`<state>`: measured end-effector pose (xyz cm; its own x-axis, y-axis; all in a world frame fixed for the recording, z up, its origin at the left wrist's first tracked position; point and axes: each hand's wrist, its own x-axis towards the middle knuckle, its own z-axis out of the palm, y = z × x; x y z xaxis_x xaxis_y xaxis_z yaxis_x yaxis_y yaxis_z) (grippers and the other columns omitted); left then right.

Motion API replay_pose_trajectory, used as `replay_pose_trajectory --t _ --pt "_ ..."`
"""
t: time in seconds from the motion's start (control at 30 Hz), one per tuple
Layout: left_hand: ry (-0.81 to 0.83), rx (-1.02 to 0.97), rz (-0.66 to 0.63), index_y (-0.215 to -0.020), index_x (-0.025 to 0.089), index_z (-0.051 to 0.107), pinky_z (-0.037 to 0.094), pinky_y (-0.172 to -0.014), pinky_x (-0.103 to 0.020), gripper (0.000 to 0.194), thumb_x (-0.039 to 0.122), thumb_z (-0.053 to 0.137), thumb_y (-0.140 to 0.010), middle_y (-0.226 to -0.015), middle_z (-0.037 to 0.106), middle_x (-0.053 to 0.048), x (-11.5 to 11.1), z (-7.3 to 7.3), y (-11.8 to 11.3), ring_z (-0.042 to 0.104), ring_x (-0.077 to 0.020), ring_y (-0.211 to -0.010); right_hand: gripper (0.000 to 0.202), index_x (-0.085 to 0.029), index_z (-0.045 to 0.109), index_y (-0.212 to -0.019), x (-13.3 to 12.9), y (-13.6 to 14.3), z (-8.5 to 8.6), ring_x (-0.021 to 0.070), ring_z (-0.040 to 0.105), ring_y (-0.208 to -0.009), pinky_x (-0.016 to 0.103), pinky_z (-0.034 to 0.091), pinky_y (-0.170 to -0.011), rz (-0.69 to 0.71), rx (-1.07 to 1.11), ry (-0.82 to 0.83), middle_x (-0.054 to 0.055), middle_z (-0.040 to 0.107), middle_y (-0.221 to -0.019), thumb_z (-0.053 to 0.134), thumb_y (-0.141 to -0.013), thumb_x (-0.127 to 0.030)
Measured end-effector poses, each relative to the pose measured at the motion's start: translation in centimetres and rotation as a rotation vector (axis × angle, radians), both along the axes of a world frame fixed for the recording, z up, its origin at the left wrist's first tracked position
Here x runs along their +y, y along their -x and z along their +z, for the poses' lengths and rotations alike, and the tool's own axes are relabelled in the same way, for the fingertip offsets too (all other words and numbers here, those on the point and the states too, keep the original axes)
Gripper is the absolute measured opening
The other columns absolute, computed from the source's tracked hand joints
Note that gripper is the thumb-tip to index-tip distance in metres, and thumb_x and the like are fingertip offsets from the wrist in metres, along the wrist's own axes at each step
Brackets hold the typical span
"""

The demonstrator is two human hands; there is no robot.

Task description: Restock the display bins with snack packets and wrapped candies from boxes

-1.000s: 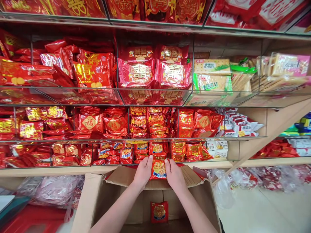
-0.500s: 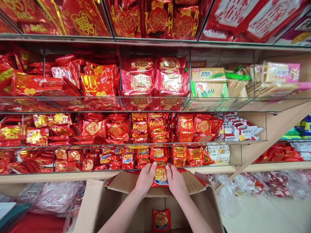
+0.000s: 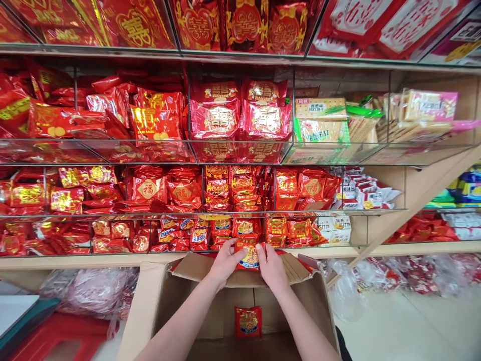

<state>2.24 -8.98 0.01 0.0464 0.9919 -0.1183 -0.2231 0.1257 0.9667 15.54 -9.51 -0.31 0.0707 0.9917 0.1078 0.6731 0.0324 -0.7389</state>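
A red snack packet (image 3: pixel 248 257) with a yellow and blue print is between my two hands, above the front flap of an open cardboard box (image 3: pixel 153 286). My left hand (image 3: pixel 226 263) grips its left side, the thumb lying across the printed front. On the packet's right edge are the closed fingers of my right hand (image 3: pixel 272 266). Right behind, similar red packets (image 3: pixel 245 227) fill a compartment of the lowest shelf row. Another single red packet (image 3: pixel 248 322) lies inside the box, below my wrists.
Clear dividers and a front strip (image 3: pixel 240 145) separate the shelf rows. White cracker packs (image 3: pixel 333 228) sit right of my hands. Bagged goods (image 3: pixel 90 291) lie under the shelf at left, beside a red plastic stool (image 3: pixel 71 331). A slanted wooden board (image 3: pixel 413 205) edges the shelf at right.
My left thumb has slid rightward onto the front of the packet. The right hand keeps its hold. The whole view has shifted slightly, with the shelves higher in the picture.
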Motion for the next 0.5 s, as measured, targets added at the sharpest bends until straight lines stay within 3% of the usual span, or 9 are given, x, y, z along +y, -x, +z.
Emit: replay_pose_trajectory --t 0.17,0.27,0.5 --pt "-0.021 -0.087 -0.039 -0.084 0.015 0.054 0.044 -0.072 -0.031 0.027 0.029 0.063 -0.062 -0.084 0.063 -0.008 0.17 -0.22 0.41 0.059 -0.0168 -0.075 0.044 -0.017 0.036 -0.111 -0.46 -0.52 -0.11 0.0147 0.058 -0.074 0.023 0.041 -0.065 0.181 0.3 0.016 0.004 0.062 -0.084 0.046 -0.072 -0.034" --pt "-0.017 -0.1 -0.022 -0.082 0.014 0.055 0.043 -0.074 -0.03 0.027 0.026 0.066 -0.059 -0.084 0.063 -0.008 0.23 -0.55 0.66 0.058 -0.0172 -0.081 0.04 -0.016 0.04 -0.107 -0.43 -0.69 -0.38 0.0142 0.058 -0.071 0.023 0.041 -0.065 0.204 0.364 0.04 0.004 0.062 -0.08 0.048 -0.069 -0.028" --pt "0.019 -0.087 -0.007 -0.081 0.014 0.056 0.042 -0.071 -0.027 0.03 0.024 0.068 -0.056 -0.083 0.064 -0.006 0.12 -0.28 0.57 0.058 -0.0156 -0.078 0.029 -0.02 0.045 -0.097 -0.36 -0.68 -0.75 0.0163 0.057 -0.073 0.024 0.04 -0.061 0.181 0.262 -0.001 0.003 0.062 -0.082 0.049 -0.069 -0.029"
